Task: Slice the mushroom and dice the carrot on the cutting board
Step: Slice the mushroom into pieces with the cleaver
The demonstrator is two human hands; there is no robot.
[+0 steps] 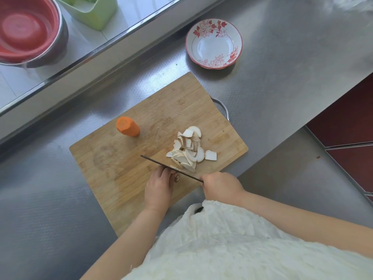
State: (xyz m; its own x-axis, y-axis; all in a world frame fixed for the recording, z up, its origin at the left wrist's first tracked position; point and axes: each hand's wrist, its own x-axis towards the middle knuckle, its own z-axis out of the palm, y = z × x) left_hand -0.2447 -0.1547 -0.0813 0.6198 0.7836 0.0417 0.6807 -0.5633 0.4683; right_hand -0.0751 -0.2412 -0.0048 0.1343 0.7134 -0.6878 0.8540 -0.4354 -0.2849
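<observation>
A wooden cutting board (125, 170) lies on the steel counter. A pile of white mushroom slices (188, 150) sits on its right half. A short orange carrot piece (127, 126) lies near the board's far left edge. My right hand (221, 185) grips the handle of a knife (161, 163), whose blade stands edge-down just in front of the slices. My left hand (160, 185) holds the last small bit of mushroom (176, 178) against the near side of the blade, fingers curled over it.
A floral white-and-red bowl (232, 29) sits on the counter beyond the board. At far left stand a red basin inside a steel bowl (30, 31) and a green container (94, 11). The counter's right edge drops to a dark red floor (347, 122).
</observation>
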